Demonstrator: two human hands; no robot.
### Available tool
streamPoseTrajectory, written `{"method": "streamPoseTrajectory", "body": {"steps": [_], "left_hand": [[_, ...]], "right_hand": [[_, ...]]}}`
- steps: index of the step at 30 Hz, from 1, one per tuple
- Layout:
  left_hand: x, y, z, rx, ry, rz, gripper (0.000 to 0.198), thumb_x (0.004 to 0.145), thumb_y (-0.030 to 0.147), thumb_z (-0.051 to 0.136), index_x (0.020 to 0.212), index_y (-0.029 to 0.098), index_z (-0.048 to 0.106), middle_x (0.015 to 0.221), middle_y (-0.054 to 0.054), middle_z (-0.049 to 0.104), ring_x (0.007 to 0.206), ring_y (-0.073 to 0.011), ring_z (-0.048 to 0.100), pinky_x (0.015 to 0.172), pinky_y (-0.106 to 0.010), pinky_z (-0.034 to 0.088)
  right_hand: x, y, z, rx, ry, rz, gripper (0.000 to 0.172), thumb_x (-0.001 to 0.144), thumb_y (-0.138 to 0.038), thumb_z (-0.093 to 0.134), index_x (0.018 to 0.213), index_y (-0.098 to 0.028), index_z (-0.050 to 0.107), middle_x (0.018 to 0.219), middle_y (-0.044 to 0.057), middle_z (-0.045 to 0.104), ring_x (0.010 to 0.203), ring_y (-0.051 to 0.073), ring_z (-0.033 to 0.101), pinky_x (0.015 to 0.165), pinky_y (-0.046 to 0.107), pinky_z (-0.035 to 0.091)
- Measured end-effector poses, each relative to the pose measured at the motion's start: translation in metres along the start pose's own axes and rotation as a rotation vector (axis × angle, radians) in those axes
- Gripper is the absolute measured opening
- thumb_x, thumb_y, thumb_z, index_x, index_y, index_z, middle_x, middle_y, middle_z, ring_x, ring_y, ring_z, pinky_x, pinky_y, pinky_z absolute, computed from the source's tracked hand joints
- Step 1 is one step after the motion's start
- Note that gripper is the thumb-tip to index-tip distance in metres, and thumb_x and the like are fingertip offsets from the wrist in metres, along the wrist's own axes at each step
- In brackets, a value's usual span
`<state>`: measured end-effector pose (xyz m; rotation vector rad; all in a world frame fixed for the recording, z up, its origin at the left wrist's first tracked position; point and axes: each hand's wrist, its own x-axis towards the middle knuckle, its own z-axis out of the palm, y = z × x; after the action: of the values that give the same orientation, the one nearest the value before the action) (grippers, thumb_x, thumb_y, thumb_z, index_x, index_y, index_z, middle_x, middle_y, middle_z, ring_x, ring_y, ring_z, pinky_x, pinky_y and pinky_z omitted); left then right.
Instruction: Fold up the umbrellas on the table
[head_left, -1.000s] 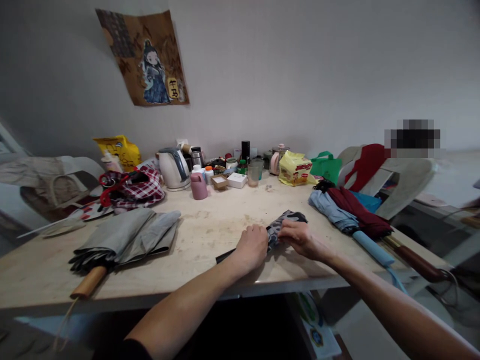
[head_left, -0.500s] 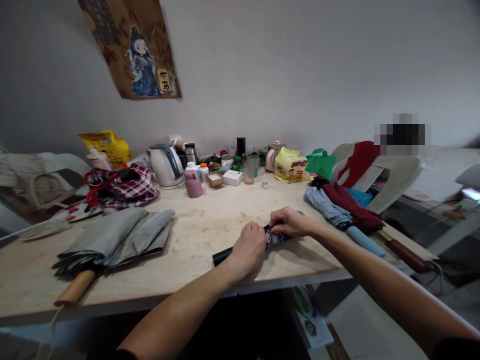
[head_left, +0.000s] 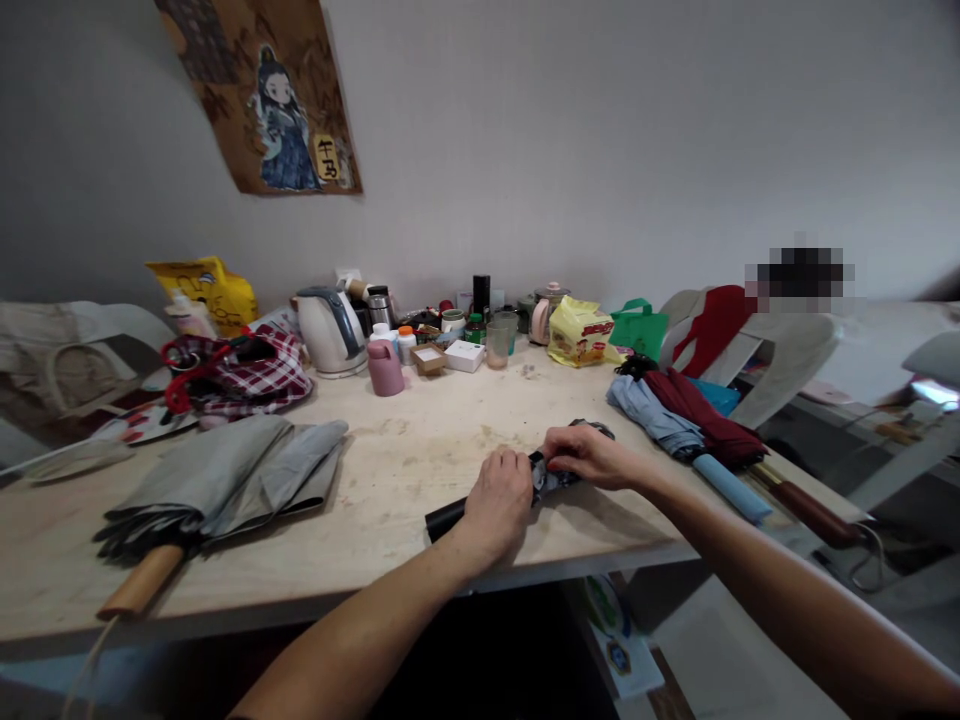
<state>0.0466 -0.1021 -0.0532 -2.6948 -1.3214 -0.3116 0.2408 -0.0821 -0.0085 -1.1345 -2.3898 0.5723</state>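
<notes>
A folded black umbrella (head_left: pixel 445 520) with a grey pattern on its cloth lies near the table's front edge, its black handle pointing left. My left hand (head_left: pixel 501 500) is wrapped round it just right of the handle. Farther along the cloth, my right hand (head_left: pixel 589 457) pinches the umbrella with bent fingers; the tips are partly hidden. A grey umbrella (head_left: pixel 217 475) with a wooden handle lies to the left. On the right rest a light blue umbrella (head_left: pixel 656 410) and a dark red umbrella (head_left: pixel 705 415), side by side.
Along the wall stand a kettle (head_left: pixel 330 332), a pink cup (head_left: pixel 385 368), a white box (head_left: pixel 464 355), a clear cup (head_left: pixel 497 345), a yellow packet (head_left: pixel 581 332) and a green bag (head_left: pixel 640 332). A checked bag (head_left: pixel 262 370) sits at the left. A person's blurred head shows at far right.
My right hand has shifted slightly down along the umbrella, so more of its patterned far end shows. The left hand stays in place. The view has turned very slightly.
</notes>
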Motion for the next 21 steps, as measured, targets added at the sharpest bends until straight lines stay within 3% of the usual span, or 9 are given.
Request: {"method": "streamPoseTrajectory", "body": {"steps": [5,11,14,17,21], "left_hand": [[0.006,-0.010,-0.002,-0.030,-0.055,-0.011,0.038,0.080,0.019,0.066,0.113,0.008,0.052,0.110,-0.017,0.061,0.100,-0.0293,0.058,0.085,-0.041,0.047],[0.018,-0.026,0.000,-0.085,-0.055,-0.053,0.041,0.078,0.023,0.070,0.111,0.005,0.054,0.108,-0.019,0.062,0.099,-0.0296,0.060,0.085,-0.039,0.048],[0.013,-0.016,0.003,0.024,0.029,-0.063,0.023,0.085,0.012,0.056,0.107,0.007,0.058,0.103,-0.017,0.062,0.094,-0.0281,0.060,0.082,-0.039,0.049],[0.003,-0.002,0.005,0.158,0.185,-0.040,0.030,0.090,0.006,0.040,0.116,0.006,0.057,0.102,-0.016,0.062,0.091,-0.0268,0.058,0.079,-0.039,0.048],[-0.007,0.001,0.010,0.235,0.302,0.140,0.032,0.094,0.012,0.037,0.117,0.005,0.057,0.102,-0.017,0.061,0.091,-0.0273,0.055,0.080,-0.041,0.045]], "right_hand": [[-0.034,-0.004,0.025,-0.003,0.182,-0.057,0.013,0.091,-0.021,0.049,0.084,-0.019,0.059,0.077,0.003,0.064,0.070,0.015,0.059,0.067,0.025,0.044],[-0.066,-0.001,0.046,-0.148,0.174,-0.255,0.017,0.093,-0.014,0.040,0.083,-0.022,0.052,0.074,0.004,0.058,0.068,0.017,0.052,0.064,0.029,0.041],[-0.059,-0.009,0.033,-0.162,0.199,-0.252,0.018,0.093,-0.015,0.040,0.083,-0.022,0.054,0.074,0.005,0.059,0.069,0.018,0.054,0.065,0.029,0.041],[-0.039,-0.020,0.015,-0.127,0.254,-0.166,0.017,0.094,-0.020,0.045,0.081,-0.021,0.057,0.074,0.005,0.060,0.068,0.016,0.055,0.064,0.028,0.042],[-0.013,-0.020,0.009,-0.030,0.251,-0.014,0.011,0.085,-0.023,0.055,0.076,-0.019,0.059,0.077,0.004,0.060,0.071,0.016,0.055,0.067,0.027,0.043]]}}
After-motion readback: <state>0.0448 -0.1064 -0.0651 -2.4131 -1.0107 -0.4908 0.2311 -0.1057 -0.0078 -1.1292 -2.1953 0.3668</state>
